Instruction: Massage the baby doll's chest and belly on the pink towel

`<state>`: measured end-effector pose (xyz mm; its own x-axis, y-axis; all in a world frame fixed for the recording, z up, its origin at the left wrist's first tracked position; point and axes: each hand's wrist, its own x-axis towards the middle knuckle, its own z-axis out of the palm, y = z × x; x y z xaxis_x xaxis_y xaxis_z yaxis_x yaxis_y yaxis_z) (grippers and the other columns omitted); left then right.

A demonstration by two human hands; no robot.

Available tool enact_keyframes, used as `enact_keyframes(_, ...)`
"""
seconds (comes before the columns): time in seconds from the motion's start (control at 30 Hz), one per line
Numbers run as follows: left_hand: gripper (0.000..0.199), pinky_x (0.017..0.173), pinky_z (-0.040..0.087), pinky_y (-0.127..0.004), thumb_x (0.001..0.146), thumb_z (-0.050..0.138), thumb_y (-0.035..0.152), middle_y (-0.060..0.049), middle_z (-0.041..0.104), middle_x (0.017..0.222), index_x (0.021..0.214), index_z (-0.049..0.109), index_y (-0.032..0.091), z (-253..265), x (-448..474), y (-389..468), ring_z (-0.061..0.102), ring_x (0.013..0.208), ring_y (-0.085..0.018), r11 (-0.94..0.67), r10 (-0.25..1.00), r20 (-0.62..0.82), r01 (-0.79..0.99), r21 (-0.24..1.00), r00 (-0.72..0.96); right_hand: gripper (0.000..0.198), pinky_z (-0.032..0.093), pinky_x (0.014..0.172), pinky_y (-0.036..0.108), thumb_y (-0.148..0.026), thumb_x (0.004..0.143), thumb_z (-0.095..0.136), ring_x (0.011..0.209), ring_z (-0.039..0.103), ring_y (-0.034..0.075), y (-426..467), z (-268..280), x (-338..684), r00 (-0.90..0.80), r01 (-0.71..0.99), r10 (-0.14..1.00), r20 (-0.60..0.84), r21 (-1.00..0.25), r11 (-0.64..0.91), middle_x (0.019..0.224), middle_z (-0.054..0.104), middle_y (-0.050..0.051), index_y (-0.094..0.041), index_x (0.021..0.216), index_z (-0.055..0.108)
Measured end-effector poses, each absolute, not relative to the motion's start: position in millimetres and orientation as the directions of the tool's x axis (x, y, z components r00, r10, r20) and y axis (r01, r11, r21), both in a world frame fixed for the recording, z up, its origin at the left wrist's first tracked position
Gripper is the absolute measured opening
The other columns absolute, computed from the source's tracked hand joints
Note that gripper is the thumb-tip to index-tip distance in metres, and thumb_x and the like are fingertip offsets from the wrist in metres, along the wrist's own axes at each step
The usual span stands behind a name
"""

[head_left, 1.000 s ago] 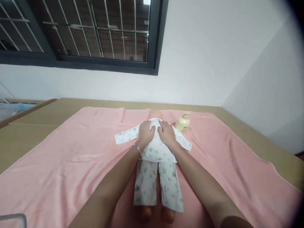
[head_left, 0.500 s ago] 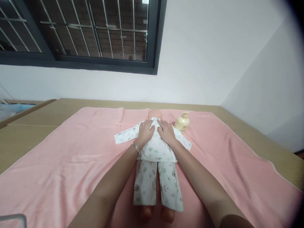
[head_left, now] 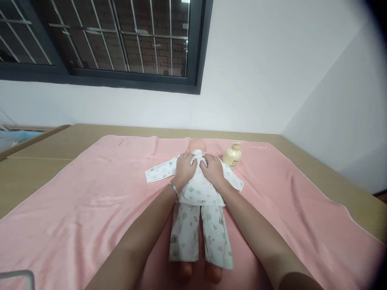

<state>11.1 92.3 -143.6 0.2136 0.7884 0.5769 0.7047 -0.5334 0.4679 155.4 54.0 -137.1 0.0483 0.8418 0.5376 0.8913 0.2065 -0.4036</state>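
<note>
- Doll [head_left: 202, 193] lies lengthwise mid-blanket [head_left: 99, 193], head [head_left: 197, 145] at far end, feet [head_left: 186, 270] nearest the person; face up or down, can't tell.
- L hand [head_left: 185, 167] rests palm-down on upper L of top [head_left: 198, 196], fingers a bit spread, thumb twd middle; nothing pinched that I can see.
- R hand [head_left: 212, 169] mirrors it on upper R, also laid out flat-ish, fingertips slightly bent; no clear grip on cloth. Pressure: can't tell.
- Thumbs near each other but apart, strip of top showing btwn.
- L sleeve [head_left: 161, 171] sticks out sideways; R sleeve [head_left: 237, 183] angles down twd person. No doll hands visible at cuffs.
- Bottle [head_left: 232, 157] stands just beyond R sleeve, nr R hand. Main risk, I'd say: R hand or sleeve swinging outward could knock it over.
- Blanket is loose w/ creases; a hard push fwd might slide doll + cloth together, poss. tipping bottle too.
- Uneven pressure, one palm vs other, could roll doll or twist top.
- Hands dragging twd feet would prob. bunch top over trousers [head_left: 185, 233].
- Bangle [head_left: 173, 189] on L wrist sits by top's edge; could snag fabric if wrist drops.
</note>
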Motion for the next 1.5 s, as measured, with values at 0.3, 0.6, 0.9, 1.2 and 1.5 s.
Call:
enact_keyframes(0.3, 0.030, 0.106, 0.038, -0.042, 0.092, 0.047, 0.023, -0.007, 0.064, 0.123, 0.118, 0.062, 0.021, -143, 9, 97, 0.054, 0.119, -0.025, -0.528, 0.815, 0.506, 0.723, 0.445, 0.283, 0.047, 0.028, 0.112, 0.041, -0.027, 0.094, 0.037, 0.133, 0.042, 0.025, 61, -139, 157, -0.008, 0.921, 0.905, 0.425, -0.350, 0.172, 0.145, 0.049, 0.008, -0.020, 0.138, 0.051)
enact_keyframes(0.6, 0.021, 0.099, 0.044, -0.040, 0.089, 0.052, 0.024, -0.007, 0.069, 0.109, 0.102, 0.068, 0.020, -142, 12, 90, 0.059, 0.108, -0.025, -0.503, 0.798, 0.568, 0.742, 0.444, 0.201, 0.044, 0.028, 0.114, 0.043, -0.024, 0.092, 0.040, 0.135, 0.044, 0.023, 55, -139, 153, 0.012, 0.915, 0.888, 0.460, -0.362, 0.175, 0.142, 0.053, 0.008, -0.021, 0.131, 0.060)
enact_keyframes(0.9, 0.026, 0.098, 0.044, -0.042, 0.089, 0.051, 0.029, -0.011, 0.068, 0.114, 0.098, 0.073, 0.019, -143, 16, 83, 0.057, 0.110, -0.028, -0.398, 0.816, 0.571, 0.802, 0.445, 0.088, 0.043, 0.027, 0.116, 0.039, -0.032, 0.095, 0.039, 0.132, 0.048, 0.023, 51, -141, 150, 0.078, 0.942, 0.871, 0.485, -0.323, 0.095, 0.136, 0.059, 0.011, -0.017, 0.130, 0.061)
enact_keyframes(1.2, 0.037, 0.110, 0.034, -0.049, 0.092, 0.047, 0.029, -0.011, 0.059, 0.132, 0.127, 0.059, 0.023, -148, 10, 97, 0.049, 0.126, -0.028, -0.494, 0.827, 0.497, 0.763, 0.418, 0.263, 0.051, 0.019, 0.117, 0.053, -0.027, 0.097, 0.032, 0.144, 0.029, 0.028, 58, -138, 155, -0.021, 0.933, 0.934, 0.356, -0.328, 0.146, 0.153, 0.039, 0.010, -0.018, 0.146, 0.043)
enact_keyframes(1.5, 0.030, 0.107, 0.040, -0.044, 0.090, 0.051, 0.024, -0.006, 0.065, 0.124, 0.113, 0.070, 0.025, -145, 10, 92, 0.056, 0.119, -0.025, -0.522, 0.799, 0.559, 0.714, 0.466, 0.220, 0.040, 0.023, 0.116, 0.045, -0.025, 0.095, 0.040, 0.132, 0.049, 0.022, 53, -140, 153, -0.052, 0.929, 0.844, 0.534, -0.285, 0.237, 0.136, 0.059, 0.008, -0.023, 0.126, 0.064)
